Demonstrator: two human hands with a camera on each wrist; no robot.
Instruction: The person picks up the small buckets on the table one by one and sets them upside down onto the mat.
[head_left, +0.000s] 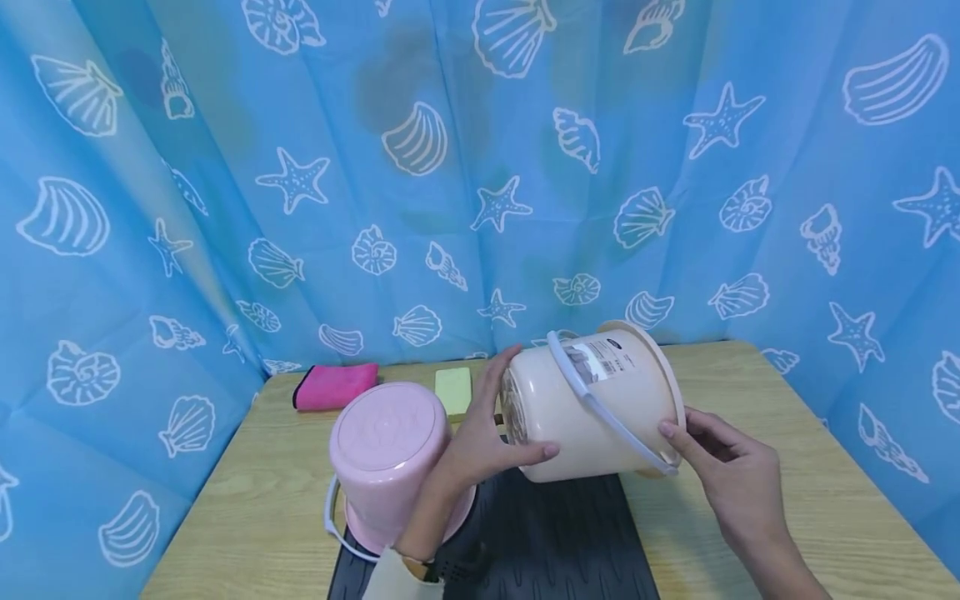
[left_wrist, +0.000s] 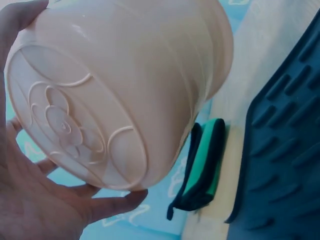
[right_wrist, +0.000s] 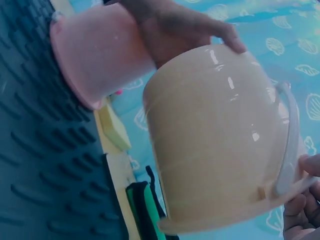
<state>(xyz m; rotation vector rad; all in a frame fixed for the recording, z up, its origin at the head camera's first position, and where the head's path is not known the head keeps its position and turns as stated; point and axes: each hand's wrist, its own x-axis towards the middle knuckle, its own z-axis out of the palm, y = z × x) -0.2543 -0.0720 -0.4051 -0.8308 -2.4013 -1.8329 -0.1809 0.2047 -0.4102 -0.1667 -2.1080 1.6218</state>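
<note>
A cream bucket point(head_left: 585, 408) is held on its side above the black mat, its embossed base point(left_wrist: 65, 125) toward the left and its rim toward the right. My left hand point(head_left: 476, 442) grips the base end, thumb and fingers spread around its edge. My right hand point(head_left: 738, 475) pinches the rim, with the thumb outside; some of its fingers are hidden behind the rim in the head view. Across the bucket's side hangs a pale grey-blue handle point(head_left: 600, 408), near a printed label point(head_left: 600, 360). Left of it, a pink bucket point(head_left: 390, 458) stands upside down on the mat, partly behind my left forearm.
Under the buckets lies a ribbed black mat point(head_left: 558, 542) on a wooden table point(head_left: 247, 500). Toward the back are a folded pink cloth point(head_left: 337, 387) and a yellow sponge point(head_left: 453, 392). A green item with black edging point(left_wrist: 202, 165) lies beyond the mat. A blue shell-print curtain point(head_left: 480, 275) surrounds the table.
</note>
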